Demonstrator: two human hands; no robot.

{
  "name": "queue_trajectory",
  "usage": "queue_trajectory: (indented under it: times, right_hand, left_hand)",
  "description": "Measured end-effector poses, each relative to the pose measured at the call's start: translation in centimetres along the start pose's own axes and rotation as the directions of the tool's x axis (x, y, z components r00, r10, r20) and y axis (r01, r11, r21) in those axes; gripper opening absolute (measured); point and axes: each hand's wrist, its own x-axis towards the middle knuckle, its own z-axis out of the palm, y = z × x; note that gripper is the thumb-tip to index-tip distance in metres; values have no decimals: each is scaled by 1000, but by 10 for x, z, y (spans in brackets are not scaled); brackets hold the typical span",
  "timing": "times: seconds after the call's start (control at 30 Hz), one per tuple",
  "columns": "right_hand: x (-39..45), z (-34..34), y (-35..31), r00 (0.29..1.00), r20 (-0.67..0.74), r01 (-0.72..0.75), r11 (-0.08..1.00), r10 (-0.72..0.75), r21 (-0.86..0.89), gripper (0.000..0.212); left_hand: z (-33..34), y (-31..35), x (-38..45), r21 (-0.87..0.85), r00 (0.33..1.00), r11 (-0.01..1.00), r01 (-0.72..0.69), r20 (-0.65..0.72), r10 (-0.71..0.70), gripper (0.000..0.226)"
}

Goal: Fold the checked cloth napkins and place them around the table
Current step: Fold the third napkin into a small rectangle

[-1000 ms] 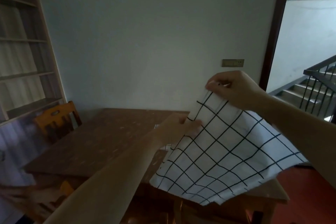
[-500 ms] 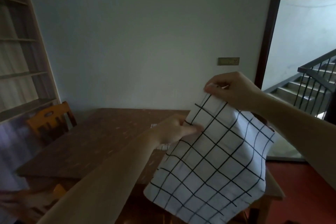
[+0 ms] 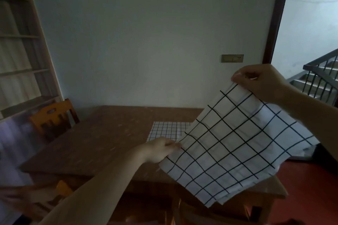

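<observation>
Holding the checked napkin (image 3: 232, 144) up over the surface (image 3: 102, 139), my right hand (image 3: 261, 82) pinching its top corner and my left hand (image 3: 161, 149) its side edge, I should pull it taut and match corners before creasing.

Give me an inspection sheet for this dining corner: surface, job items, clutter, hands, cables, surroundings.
Surface: brown wooden table, worn, pale marks across the top.
Job's things: one checked napkin held in the air above the table's right side, hanging in layers; a second napkin lies flat on the table behind it, partly hidden.
Clutter: nothing seen.
Hands: left hand pinches the held napkin's left edge; right hand pinches its top corner, higher up.
Cables: nothing seen.
Surroundings: orange wooden chair at the table's left, shelving along the left wall, wall switch plate, open doorway with staircase railing on the right.
</observation>
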Motion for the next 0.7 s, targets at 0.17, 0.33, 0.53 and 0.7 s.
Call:
queue_trajectory:
  times: [0.17,0.33,0.53,0.7]
  right_hand:
    - [1,-11,4,993,-96,-60,998,61,12,8]
    - [2,-11,-4,997,-42,-65,998,65,2,11]
    - [4,15,-43,973,211,111,992,-98,-53,8]
    - [-1,26,-46,943,330,-55,998,43,25,38]
  left_hand:
    - [7,-20,1,86,996,995,-52,-68,58,39]
    - [0,-11,-7,112,998,993,-31,-50,36,42]
    - [-14,67,-19,-47,952,953,-299,-81,294,55]
    - [-21,106,0,-264,852,856,-445,-419,314,27]
